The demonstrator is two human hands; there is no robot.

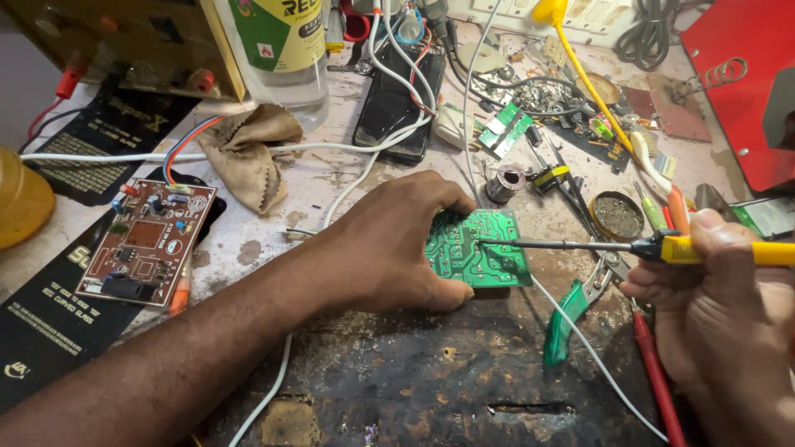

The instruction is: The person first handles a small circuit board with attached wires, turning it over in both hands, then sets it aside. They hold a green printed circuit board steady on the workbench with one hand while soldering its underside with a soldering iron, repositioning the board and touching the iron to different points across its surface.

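**Soldering iron tip meeting a green circuit board**

The left hand (pixel 396 244) is pressing down on a green circuit board (pixel 480 248) lying solder-side up near the middle of the worn, scorched workbench (pixel 397 372). Its fingers are curling together over the board's left edge, thumb tucked along the near side, clamping the board flat. The right hand (pixel 729 323) is coming in from the right, its fingers closing tightly around the yellow handle of a soldering iron (pixel 662 247). The iron's thin metal shaft is reaching left across the board, and its tip is touching the board's surface near its middle.

Just right of the board, green-handled pliers (pixel 571 319) are lying on the bench, with a round tin of flux (pixel 617 217) and a small solder spool (pixel 503 182) a little farther off. To the left, a brown circuit board (pixel 147 244) is resting on a black mat, near a crumpled tan cloth (pixel 248 153). A black phone (pixel 396 103) is lying at the far side among white cables.
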